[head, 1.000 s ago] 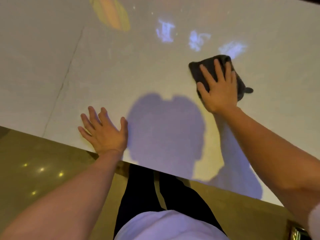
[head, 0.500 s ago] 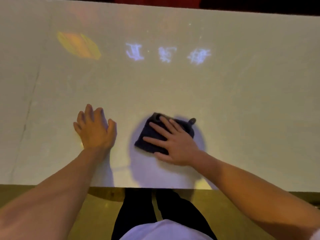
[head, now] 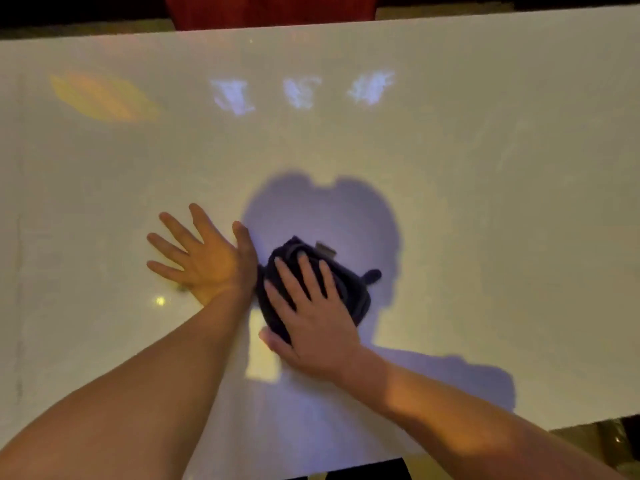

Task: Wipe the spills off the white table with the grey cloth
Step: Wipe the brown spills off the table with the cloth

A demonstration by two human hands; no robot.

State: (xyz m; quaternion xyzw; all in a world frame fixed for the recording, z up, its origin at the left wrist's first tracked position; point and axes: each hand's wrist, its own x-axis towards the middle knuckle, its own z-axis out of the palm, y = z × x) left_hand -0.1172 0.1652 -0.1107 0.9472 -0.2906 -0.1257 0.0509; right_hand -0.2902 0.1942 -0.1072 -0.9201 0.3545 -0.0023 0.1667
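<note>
The dark grey cloth (head: 349, 289) lies bunched on the white table (head: 485, 237), a small tag at its far edge. My right hand (head: 311, 317) presses flat on the cloth, fingers spread over it and thumb against its near edge. My left hand (head: 204, 258) rests flat on the table just left of the cloth, fingers apart, its thumb nearly touching the cloth. Three pale blue-white patches (head: 301, 91) sit in a row near the table's far side, well beyond the cloth. An orange-yellow oval patch (head: 100, 98) lies at the far left.
The table's far edge (head: 311, 29) runs across the top, with something red (head: 270, 8) behind it. The near edge (head: 450, 441) is at the bottom right, with dark floor beyond. My shadow falls across the table around the cloth.
My right hand has drawn the cloth back from the far patches toward the near middle, ending up close beside my left hand. The cloth is more bunched. My left hand stayed flat.
</note>
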